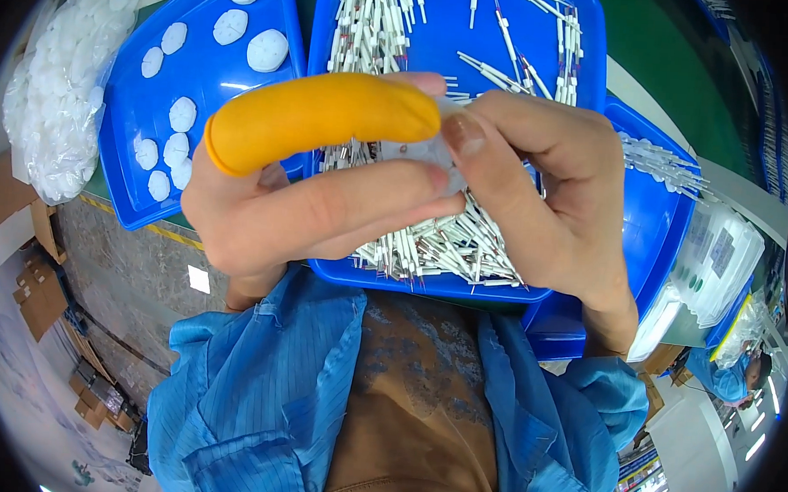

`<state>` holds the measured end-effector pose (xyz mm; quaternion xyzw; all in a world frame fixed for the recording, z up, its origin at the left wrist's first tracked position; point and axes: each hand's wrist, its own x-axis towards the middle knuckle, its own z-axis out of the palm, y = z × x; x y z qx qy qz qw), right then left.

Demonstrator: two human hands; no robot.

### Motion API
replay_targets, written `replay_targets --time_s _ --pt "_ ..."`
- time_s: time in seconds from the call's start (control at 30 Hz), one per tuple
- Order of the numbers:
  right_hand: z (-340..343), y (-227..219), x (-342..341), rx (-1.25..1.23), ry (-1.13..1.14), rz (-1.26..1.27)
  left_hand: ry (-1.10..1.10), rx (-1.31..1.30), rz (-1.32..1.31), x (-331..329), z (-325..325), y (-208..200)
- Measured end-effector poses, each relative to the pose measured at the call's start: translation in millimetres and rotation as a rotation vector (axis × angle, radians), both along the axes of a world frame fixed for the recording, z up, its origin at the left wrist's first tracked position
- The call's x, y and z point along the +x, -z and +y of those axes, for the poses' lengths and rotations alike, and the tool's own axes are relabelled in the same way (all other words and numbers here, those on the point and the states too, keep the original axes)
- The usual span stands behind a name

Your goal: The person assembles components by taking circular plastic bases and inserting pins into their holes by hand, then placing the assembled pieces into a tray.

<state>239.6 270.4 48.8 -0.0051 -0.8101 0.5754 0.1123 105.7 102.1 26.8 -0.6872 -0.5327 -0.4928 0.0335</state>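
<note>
Both my hands meet over the middle blue tray [592, 65], closed on a small translucent whitish plastic piece [414, 149]. My left hand [280, 206] wears a yellow finger cot [321, 109] on one finger and grips the piece from the left. At its right edge, my right hand [562, 188] pinches the same piece between thumb and bent index finger. Fingers cover much of it, so its exact kind cannot be made out. Below lie many thin white rods with metal parts [447, 249], heaped in the tray.
A left blue tray [119, 142] carries several round white pieces [268, 50]. Beside it sits a clear bag of white pieces [68, 86]. On the right, another blue tray [649, 228] holds more thin parts [661, 162], near clear plastic boxes [718, 263]. A person [724, 375] is farther right.
</note>
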Motion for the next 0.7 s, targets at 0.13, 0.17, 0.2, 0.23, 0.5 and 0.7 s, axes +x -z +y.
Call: replay_targets --time_s 0.13,0.17,0.2,0.23,0.5,0.7 --pt "-0.3 -1.6 0.4 -0.179 -0.001 -0.222 -0.229 0.072 -0.022 7.6 8.8 -4.5" --pt "-0.1 0.5 -0.4 -0.224 0.020 -0.229 -0.221 0.075 -0.022 8.3 6.7 -1.5" --pt "0.0 0.8 -2.7 -0.226 0.021 -0.226 -0.112 0.133 -0.087 9.2 -0.9 1.9" --pt "0.3 -0.1 -4.8 -0.160 0.023 -0.225 -0.001 0.189 -0.152 10.9 -8.9 3.5" --pt "5.4 1.8 -2.8 -0.232 0.043 -0.239 1.182 -0.688 -0.855 115.6 6.3 11.9" --pt "23.6 0.6 -18.9 -0.192 0.113 -0.093 1.139 -0.686 -0.775 178.1 29.3 23.5"
